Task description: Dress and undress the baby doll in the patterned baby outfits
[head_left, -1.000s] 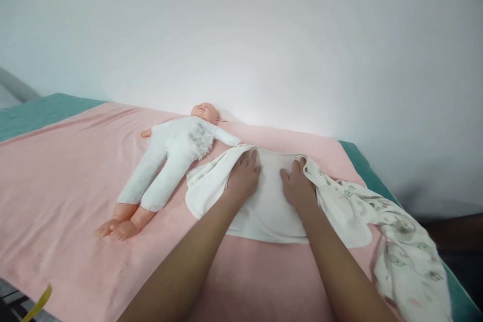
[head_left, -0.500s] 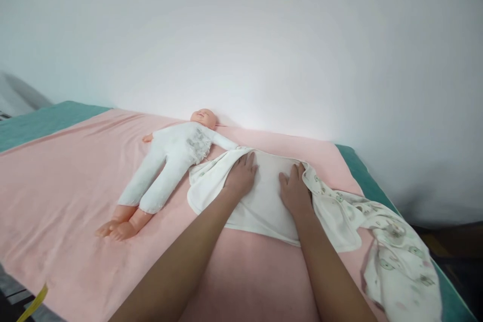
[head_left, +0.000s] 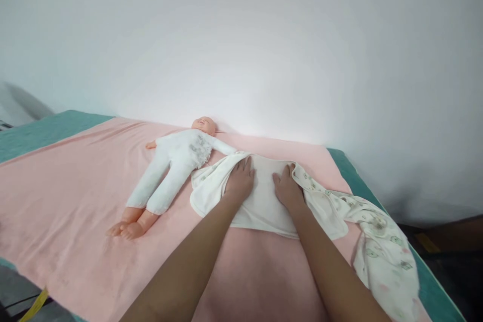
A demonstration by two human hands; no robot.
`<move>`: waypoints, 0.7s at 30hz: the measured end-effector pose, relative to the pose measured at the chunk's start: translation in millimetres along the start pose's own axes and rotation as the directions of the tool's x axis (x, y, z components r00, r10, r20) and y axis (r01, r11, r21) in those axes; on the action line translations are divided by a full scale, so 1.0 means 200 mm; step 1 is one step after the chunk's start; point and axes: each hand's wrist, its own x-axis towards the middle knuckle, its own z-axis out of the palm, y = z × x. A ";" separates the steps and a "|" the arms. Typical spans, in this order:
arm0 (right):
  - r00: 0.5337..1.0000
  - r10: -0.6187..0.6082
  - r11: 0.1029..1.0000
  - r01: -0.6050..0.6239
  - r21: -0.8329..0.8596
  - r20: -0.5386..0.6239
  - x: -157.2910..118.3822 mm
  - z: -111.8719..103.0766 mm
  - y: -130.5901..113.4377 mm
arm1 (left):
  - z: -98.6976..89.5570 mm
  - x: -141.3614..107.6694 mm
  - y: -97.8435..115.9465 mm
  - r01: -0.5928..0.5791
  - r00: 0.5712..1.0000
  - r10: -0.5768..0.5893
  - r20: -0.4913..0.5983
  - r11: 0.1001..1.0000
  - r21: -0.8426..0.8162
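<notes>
A white baby garment with a small green print lies spread open, its plain inside facing up. My left hand rests on its left part, fingers stretched toward the far edge and partly under a fold. On the right part lies my right hand, fingers extended, some tips tucked by the turned-over edge. Left of the garment a baby doll lies on its back, with a white cloth body and bare plastic feet. One of its arms reaches to the garment's far edge.
A printed white cloth lies bunched at the right, touching the garment. Under everything is a pink sheet over a green cover. A pale wall stands behind. A yellow strip shows at the lower left.
The view has shifted slightly, so the bed sits a little lower. Both hands stay on the garment in nearly the same pose; the doll has not moved.
</notes>
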 end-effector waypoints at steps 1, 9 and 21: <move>0.999 -0.025 1.000 0.025 -0.004 -0.026 0.01 -0.01 0.00 | 0.00 0.00 0.00 0.015 1.000 -0.015 -0.017 1.000 -0.010; 1.000 0.007 0.999 -0.008 0.039 0.030 0.05 0.06 0.03 | 0.05 0.01 -0.02 0.065 0.998 -0.066 -0.014 0.998 -0.021; 0.970 0.085 0.995 -0.071 -0.067 0.230 -0.09 -0.04 -0.11 | -0.01 -0.09 0.08 0.119 0.992 -0.122 0.043 0.992 0.052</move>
